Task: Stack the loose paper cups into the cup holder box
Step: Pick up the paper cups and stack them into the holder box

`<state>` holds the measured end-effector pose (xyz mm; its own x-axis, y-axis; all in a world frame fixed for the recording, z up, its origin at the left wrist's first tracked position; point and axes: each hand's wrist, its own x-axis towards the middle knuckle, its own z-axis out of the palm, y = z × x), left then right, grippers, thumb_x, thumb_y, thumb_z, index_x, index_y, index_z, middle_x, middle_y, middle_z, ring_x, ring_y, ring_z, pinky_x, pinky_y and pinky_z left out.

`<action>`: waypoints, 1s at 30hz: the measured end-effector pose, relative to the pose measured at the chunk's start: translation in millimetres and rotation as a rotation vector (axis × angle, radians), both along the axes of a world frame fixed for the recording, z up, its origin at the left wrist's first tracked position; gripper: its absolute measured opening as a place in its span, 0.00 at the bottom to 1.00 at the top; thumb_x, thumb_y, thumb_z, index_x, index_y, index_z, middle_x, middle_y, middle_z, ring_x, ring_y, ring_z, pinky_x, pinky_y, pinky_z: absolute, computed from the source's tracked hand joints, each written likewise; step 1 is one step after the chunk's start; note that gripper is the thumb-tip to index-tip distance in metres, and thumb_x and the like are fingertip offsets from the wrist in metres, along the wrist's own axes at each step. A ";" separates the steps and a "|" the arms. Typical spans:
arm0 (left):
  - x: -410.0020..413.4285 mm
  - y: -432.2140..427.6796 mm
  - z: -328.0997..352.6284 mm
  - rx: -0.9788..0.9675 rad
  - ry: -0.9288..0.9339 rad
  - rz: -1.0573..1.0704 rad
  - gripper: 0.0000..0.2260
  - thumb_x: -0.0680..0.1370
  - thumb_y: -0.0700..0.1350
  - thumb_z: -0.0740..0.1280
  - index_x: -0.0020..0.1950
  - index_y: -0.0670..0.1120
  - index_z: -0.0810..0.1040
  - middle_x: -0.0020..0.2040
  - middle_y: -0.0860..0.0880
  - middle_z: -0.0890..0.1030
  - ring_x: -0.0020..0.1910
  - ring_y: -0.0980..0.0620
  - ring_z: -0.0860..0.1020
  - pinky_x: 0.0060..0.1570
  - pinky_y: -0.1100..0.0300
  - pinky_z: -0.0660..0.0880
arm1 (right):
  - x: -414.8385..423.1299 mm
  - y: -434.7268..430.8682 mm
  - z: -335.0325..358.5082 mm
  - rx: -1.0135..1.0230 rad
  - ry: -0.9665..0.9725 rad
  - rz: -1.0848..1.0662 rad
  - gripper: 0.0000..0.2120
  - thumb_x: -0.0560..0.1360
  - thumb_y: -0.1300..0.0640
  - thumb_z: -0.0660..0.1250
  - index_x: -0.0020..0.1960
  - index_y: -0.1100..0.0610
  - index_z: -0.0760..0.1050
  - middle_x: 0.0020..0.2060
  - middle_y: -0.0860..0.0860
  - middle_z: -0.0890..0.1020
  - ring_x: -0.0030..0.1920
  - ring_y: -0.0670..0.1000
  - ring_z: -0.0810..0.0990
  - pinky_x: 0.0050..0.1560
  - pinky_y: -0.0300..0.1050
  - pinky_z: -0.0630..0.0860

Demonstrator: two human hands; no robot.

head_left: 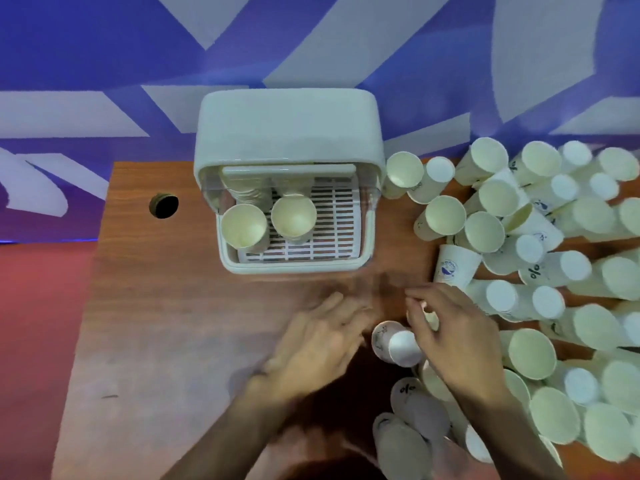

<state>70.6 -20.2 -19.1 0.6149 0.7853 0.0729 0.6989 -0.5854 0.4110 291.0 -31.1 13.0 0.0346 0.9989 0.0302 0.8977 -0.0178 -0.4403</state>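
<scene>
Nearest the viewer, in front of the box, the left hand [318,344] is hovering over the wooden table [156,323], blurred, with its fingers stretched out and holding nothing. Just to its right, in front of the box's right corner, the right hand [457,341] is bending over an upturned cup [398,348], its fingers curled and its thumb and forefinger meeting. The fingers are lying against the cup, but I cannot tell whether they are gripping it. The loose cups [554,271] are lying in a heap to the right of the box, most on their sides and some nested into short runs, reaching from beside the box down past the right arm. The box [291,133] is standing open in the middle of the table, and two cups [242,225] are sitting mouth-up at the left of its slatted grid [336,220], with a stack [246,190] leaning behind them. A round hole [163,205] is showing in the table to the left of the box.
</scene>
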 end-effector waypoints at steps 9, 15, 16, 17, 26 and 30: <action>68.0 -21.8 -44.3 -0.179 0.059 0.053 0.22 0.73 0.62 0.66 0.63 0.53 0.78 0.61 0.56 0.78 0.58 0.53 0.75 0.42 0.55 0.78 | 14.3 -17.1 -24.6 -0.242 -0.193 -0.168 0.08 0.77 0.46 0.69 0.47 0.49 0.83 0.39 0.52 0.85 0.38 0.57 0.83 0.33 0.44 0.67; 57.3 -9.3 -34.3 -0.083 -0.008 0.088 0.22 0.69 0.48 0.72 0.62 0.47 0.76 0.60 0.52 0.79 0.53 0.48 0.79 0.46 0.53 0.79 | 6.8 4.1 -31.0 -0.305 -0.229 -0.151 0.11 0.79 0.44 0.64 0.47 0.49 0.81 0.37 0.51 0.83 0.40 0.57 0.82 0.34 0.44 0.61; 49.8 -5.7 -29.2 -0.065 0.019 0.117 0.23 0.69 0.47 0.73 0.63 0.47 0.75 0.62 0.50 0.78 0.55 0.47 0.79 0.45 0.53 0.79 | 5.6 6.2 -30.5 -0.302 -0.242 -0.130 0.10 0.78 0.45 0.64 0.47 0.49 0.81 0.36 0.51 0.83 0.39 0.57 0.82 0.34 0.44 0.61; 41.9 -2.1 -24.4 -0.047 0.049 0.150 0.24 0.69 0.45 0.74 0.63 0.46 0.74 0.64 0.49 0.77 0.56 0.47 0.79 0.45 0.53 0.79 | 3.8 7.7 -29.7 -0.290 -0.240 -0.108 0.09 0.78 0.46 0.65 0.46 0.49 0.81 0.34 0.51 0.82 0.38 0.57 0.82 0.34 0.43 0.62; 6.9 -17.6 -27.8 -0.453 0.066 0.396 0.22 0.73 0.66 0.67 0.56 0.55 0.66 0.56 0.59 0.74 0.50 0.51 0.78 0.46 0.55 0.74 | -14.8 -5.0 -41.7 -0.219 -0.284 0.019 0.06 0.70 0.49 0.69 0.47 0.47 0.81 0.40 0.47 0.83 0.40 0.55 0.82 0.34 0.45 0.71; 7.6 -5.3 -24.2 -0.470 0.019 0.432 0.16 0.78 0.54 0.68 0.62 0.55 0.68 0.55 0.55 0.79 0.52 0.46 0.80 0.45 0.55 0.70 | -18.8 -6.8 -32.2 -0.165 -0.277 0.038 0.02 0.72 0.51 0.70 0.43 0.47 0.82 0.36 0.47 0.81 0.37 0.54 0.81 0.31 0.43 0.68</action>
